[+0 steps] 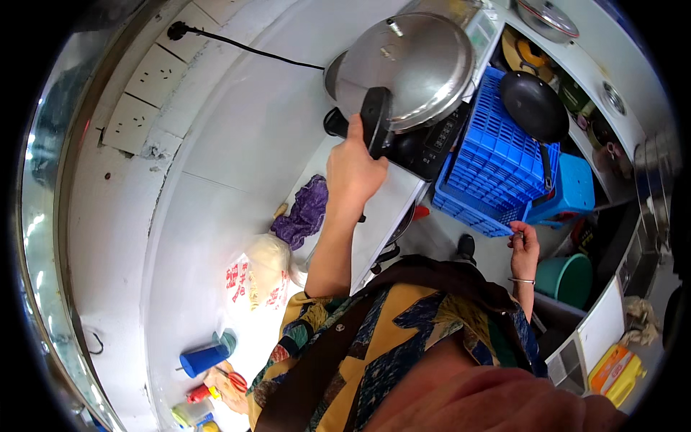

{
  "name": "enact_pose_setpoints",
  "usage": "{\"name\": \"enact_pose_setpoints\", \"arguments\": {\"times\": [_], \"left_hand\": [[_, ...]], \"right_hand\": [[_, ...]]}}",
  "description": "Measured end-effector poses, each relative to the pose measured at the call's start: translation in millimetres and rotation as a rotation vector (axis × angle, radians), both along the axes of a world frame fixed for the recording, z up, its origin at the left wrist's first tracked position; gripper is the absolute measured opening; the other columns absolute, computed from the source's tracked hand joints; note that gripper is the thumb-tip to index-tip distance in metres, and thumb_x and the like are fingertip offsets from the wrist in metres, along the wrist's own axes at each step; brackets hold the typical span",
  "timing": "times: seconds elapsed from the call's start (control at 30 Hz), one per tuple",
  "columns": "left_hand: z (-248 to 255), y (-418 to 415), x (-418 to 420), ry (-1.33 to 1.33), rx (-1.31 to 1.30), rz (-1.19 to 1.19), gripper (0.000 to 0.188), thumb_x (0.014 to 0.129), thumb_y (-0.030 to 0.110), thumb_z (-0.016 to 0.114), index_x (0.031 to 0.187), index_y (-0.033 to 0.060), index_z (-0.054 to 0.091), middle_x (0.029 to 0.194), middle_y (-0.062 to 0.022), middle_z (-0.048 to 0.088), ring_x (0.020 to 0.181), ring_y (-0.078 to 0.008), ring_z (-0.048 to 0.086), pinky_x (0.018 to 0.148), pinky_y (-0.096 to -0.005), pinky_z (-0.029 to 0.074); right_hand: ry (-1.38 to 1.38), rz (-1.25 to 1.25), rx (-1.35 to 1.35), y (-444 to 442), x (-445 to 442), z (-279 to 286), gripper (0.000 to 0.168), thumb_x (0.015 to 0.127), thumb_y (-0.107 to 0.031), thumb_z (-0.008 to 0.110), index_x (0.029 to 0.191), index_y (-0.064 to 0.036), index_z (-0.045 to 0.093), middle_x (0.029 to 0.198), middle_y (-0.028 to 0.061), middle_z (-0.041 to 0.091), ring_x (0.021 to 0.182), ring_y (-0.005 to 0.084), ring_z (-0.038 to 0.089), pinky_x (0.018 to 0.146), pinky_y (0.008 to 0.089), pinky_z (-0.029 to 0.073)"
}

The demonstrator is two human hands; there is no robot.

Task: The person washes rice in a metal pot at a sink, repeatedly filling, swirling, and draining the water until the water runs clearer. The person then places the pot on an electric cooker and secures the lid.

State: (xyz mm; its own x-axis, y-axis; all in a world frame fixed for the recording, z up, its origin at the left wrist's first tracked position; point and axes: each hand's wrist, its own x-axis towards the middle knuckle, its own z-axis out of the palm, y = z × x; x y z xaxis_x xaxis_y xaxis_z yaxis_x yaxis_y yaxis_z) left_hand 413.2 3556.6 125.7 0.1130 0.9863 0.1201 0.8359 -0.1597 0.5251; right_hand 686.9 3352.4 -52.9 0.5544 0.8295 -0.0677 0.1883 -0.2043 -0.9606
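Observation:
A large steel pressure cooker lid [415, 65] lies over a pot [332, 81], whose rim shows past it on the left. My left hand [356, 173] holds the lid's black handle [376, 121], index finger stretched along it. The pot's own black handle [336, 123] sticks out left of the lid handle, out of line with it. Under the pot is a black induction cooker [440, 140] with a button panel. My right hand [523, 245], a bangle at its wrist, is beside the corner of a blue plastic crate [486, 216]; its fingers are bent, and whether they grip anything is unclear.
Left of my arm lie a purple cloth [305, 213] and a plastic bag [264, 264]. A black cord [259, 51] runs from the wall socket behind the pot. A black frying pan [532, 102] rests on the crates. Right of me stand a blue stool [572, 183] and green bucket [564, 281].

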Motion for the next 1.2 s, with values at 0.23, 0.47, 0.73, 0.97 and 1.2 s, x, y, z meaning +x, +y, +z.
{"name": "enact_pose_setpoints", "arguments": {"times": [0.23,0.47,0.73,0.97,1.2], "left_hand": [[-23,28,38,0.118,0.141,0.211,0.067,0.061,0.008,0.066,0.124,-0.0023,0.044,0.081,-0.0239,0.063,0.077,-0.039,0.062,0.07,-0.0431,0.05],[-40,57,114,0.177,0.031,0.408,0.063,0.062,0.007,0.065,0.12,-0.0024,0.045,0.084,-0.0241,0.064,0.081,-0.0392,0.062,0.072,-0.0429,0.05],[-43,76,169,0.265,-0.074,0.505,0.055,0.064,0.006,0.061,0.116,-0.0023,0.043,0.085,-0.0239,0.064,0.085,-0.038,0.062,0.076,-0.0425,0.049],[-47,48,163,0.066,-0.064,0.485,0.062,0.063,0.018,0.071,0.11,-0.0078,0.04,0.086,-0.028,0.062,0.084,-0.0411,0.061,0.076,-0.0445,0.05],[-55,0,121,-0.198,-0.071,0.42,0.046,0.079,0.029,0.06,0.102,-0.0102,0.051,0.084,-0.0302,0.061,0.085,-0.0432,0.06,0.079,-0.0443,0.048]], "right_hand": [[0.033,0.355,-0.013,71,58,6,0.02,0.08,0.007,0.045,0.088,-0.003,0.061,0.087,0.0032,0.052,0.07,0.0101,0.052,0.059,0.0217,0.043],[-0.139,0.592,0.105,131,157,7,0.023,0.073,0.01,0.047,0.082,-0.003,0.062,0.078,0.0076,0.053,0.071,0.019,0.053,0.067,0.0272,0.043],[-0.125,0.906,0.213,195,155,34,0.019,0.073,0.007,0.049,0.08,-0.003,0.063,0.075,0.0093,0.055,0.069,0.0218,0.055,0.063,0.0279,0.043],[0.028,0.947,0.325,226,71,56,0.011,0.082,-0.007,0.056,0.085,-0.004,0.066,0.078,0.0073,0.059,0.07,0.016,0.057,0.063,0.0262,0.044],[0.052,0.871,0.05,223,-24,49,0.036,0.083,-0.037,0.064,0.087,-0.001,0.068,0.066,0.0039,0.062,0.063,0.0076,0.055,0.059,0.0221,0.043]]}}
